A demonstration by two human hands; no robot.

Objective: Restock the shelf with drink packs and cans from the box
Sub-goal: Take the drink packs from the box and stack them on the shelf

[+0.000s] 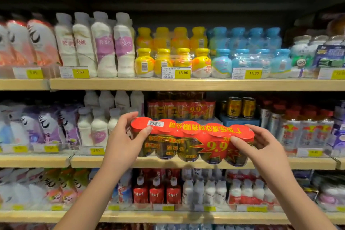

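A shrink-wrapped drink pack (192, 141) with red lids, dark bottles and a yellow "9.9" burst is held at the front edge of the middle shelf (308, 162). My left hand (125, 140) grips its left end, thumb on the top by the barcode. My right hand (261, 145) grips its right end, thumb on the front. A second pack of the same kind (182, 109) stands further back on that shelf, right behind the held one. The box is out of view.
Gold cans (240, 107) sit on a blue box to the right of the packs. White bottles (99, 127) stand to the left, red-capped bottles (306, 132) to the right. Above, yellow bottle packs (171, 56) and blue bottle packs (250, 56) fill the upper shelf.
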